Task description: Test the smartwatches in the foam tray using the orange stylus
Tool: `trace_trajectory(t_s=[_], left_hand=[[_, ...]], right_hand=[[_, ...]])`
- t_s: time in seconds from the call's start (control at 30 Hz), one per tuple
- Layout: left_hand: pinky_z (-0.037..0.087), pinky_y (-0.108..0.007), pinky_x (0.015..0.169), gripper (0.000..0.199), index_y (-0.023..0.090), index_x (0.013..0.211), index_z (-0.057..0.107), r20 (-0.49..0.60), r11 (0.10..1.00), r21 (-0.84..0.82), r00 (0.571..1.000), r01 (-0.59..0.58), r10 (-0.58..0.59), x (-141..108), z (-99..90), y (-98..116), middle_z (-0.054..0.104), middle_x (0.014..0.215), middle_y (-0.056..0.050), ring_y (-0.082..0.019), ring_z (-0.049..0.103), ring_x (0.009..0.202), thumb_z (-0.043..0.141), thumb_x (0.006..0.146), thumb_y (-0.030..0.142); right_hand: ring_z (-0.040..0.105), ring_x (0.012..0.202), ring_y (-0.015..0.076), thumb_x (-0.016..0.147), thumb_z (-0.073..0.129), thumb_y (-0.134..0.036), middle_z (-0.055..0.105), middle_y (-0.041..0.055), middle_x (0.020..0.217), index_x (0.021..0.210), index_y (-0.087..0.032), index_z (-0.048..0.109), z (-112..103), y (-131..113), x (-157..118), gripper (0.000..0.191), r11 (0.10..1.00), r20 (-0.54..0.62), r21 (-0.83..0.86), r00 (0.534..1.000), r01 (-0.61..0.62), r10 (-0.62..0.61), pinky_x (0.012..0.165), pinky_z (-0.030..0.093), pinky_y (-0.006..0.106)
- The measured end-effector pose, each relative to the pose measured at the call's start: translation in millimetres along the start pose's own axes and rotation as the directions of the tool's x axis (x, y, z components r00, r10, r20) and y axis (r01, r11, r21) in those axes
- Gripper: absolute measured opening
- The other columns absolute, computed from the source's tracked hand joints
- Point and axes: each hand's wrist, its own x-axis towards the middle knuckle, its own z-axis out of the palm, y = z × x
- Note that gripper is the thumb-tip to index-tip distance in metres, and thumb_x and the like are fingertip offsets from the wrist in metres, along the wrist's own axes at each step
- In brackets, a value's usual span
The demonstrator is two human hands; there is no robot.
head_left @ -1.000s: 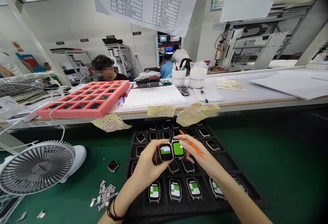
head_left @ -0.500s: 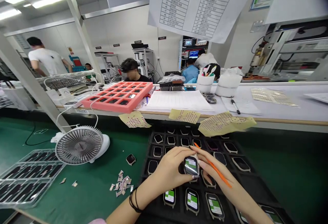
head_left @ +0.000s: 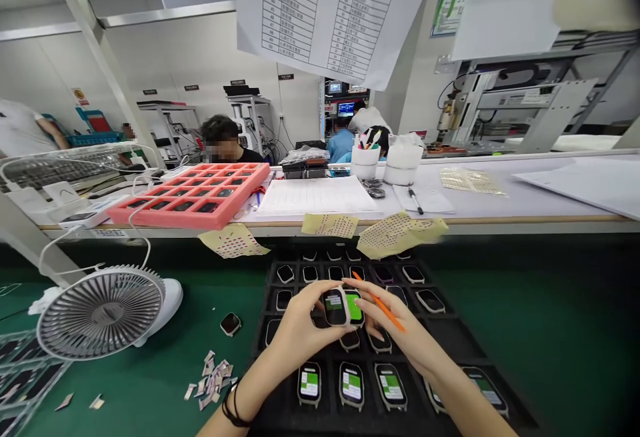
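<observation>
Between my hands, above a black tray (head_left: pixel 450 330), is a smartwatch (head_left: pixel 355 306) with a bright green screen. A dark rounded-square face (head_left: pixel 335 307) with a pale rim overlaps its left side; I cannot tell whether this is a second watch or a cover. My left hand (head_left: pixel 304 317) is closed around the dark face, thumb below and fingers above. My right hand (head_left: pixel 393 314) pinches the green-lit watch from the right. A thin orange stick (head_left: pixel 380 302) lies across the right hand, between its fingers. Lit watches (head_left: pixel 351 384) sit in the tray's near row, dark ones behind.
A white fan (head_left: pixel 107 314) stands left on the green mat. Small paper scraps (head_left: pixel 213 378) and a loose watch (head_left: pixel 231 324) lie left of the tray. Behind runs a shelf with a pink foam tray (head_left: pixel 220 214), papers (head_left: pixel 315 196) and taped yellow sheets (head_left: pixel 330 225). People work beyond.
The view has swung right, so the surroundings shift left. The held watch has turned; the dark face and a green screen now show side by side.
</observation>
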Motion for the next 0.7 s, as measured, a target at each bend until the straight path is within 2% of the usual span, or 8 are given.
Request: trace_trajectory(t_s=[0.1,0.2,0.33,0.43,0.53,0.6,0.7], left_hand=[[0.052,-0.037,0.087,0.052,0.025,0.12,0.057,0.028,0.994,0.069,0.996,-0.082,0.08,-2,3.1,-4,0.061,0.124,-0.009,-0.028,0.055,0.115,0.075,0.071,0.024],[0.045,-0.042,0.1,0.056,0.026,0.123,0.055,0.071,0.972,0.164,0.985,-0.169,0.159,-4,8.2,-11,0.058,0.128,-0.007,-0.026,0.052,0.119,0.07,0.071,0.013],[0.045,-0.042,0.098,0.058,0.022,0.122,0.054,0.055,0.944,0.248,0.976,-0.217,0.209,-5,9.8,-14,0.06,0.125,-0.009,-0.025,0.055,0.115,0.06,0.068,0.002],[0.046,-0.041,0.094,0.05,0.021,0.113,0.058,0.019,0.944,0.184,0.961,-0.275,0.276,-5,4.9,-5,0.066,0.115,-0.008,-0.026,0.059,0.106,0.066,0.066,0.008],[0.045,-0.04,0.095,0.048,0.021,0.11,0.06,-0.013,0.926,0.085,0.929,-0.368,0.371,-8,-0.7,8,0.069,0.108,-0.007,-0.025,0.061,0.102,0.074,0.064,0.016],[0.044,-0.038,0.098,0.048,0.021,0.11,0.061,-0.032,0.91,0.055,0.91,-0.41,0.412,-10,-2.7,13,0.069,0.11,-0.007,-0.024,0.06,0.104,0.076,0.064,0.021],[0.041,-0.035,0.103,0.046,0.019,0.11,0.061,-0.014,0.903,0.047,0.903,-0.427,0.428,-13,-3.9,14,0.067,0.117,-0.008,-0.025,0.056,0.116,0.076,0.068,0.029]], right_hand=[[0.035,0.048,0.0095,0.083,0.057,-0.055,0.043,-0.0033,0.067,0.125,-0.021,0.057,1,2,-3,0.054,0.999,-0.036,-0.032,0.999,-0.002,0.001,0.046,0.033,0.025],[0.04,0.051,0.0115,0.085,0.055,-0.052,0.047,-0.0019,0.07,0.128,-0.023,0.055,3,5,-6,0.052,0.994,-0.045,-0.108,0.999,0.022,-0.027,0.05,0.039,0.026],[0.054,0.069,0.0181,0.084,0.059,-0.049,0.058,0.0031,0.086,0.13,-0.027,0.054,5,3,-8,0.051,0.977,-0.02,-0.205,0.997,0.063,-0.069,0.067,0.049,0.032],[0.06,0.089,0.0236,0.08,0.065,-0.048,0.063,0.0063,0.103,0.127,-0.028,0.057,5,-6,-10,0.052,0.989,0.04,-0.14,0.998,0.044,-0.039,0.084,0.05,0.038],[0.058,0.109,0.0282,0.075,0.071,-0.048,0.065,0.0081,0.115,0.12,-0.028,0.063,4,-11,-16,0.05,1.0,0.135,-0.008,0.991,0.0,0.001,0.099,0.043,0.042],[0.055,0.115,0.0326,0.07,0.073,-0.051,0.064,0.011,0.121,0.118,-0.025,0.065,2,-6,-20,0.055,0.999,0.153,0.019,0.988,-0.032,0.029,0.101,0.041,0.046],[0.055,0.117,0.0359,0.071,0.069,-0.054,0.062,0.0126,0.126,0.118,-0.026,0.065,-9,13,-21,0.055,0.996,0.065,-0.025,0.994,-0.086,0.087,0.094,0.049,0.045]])
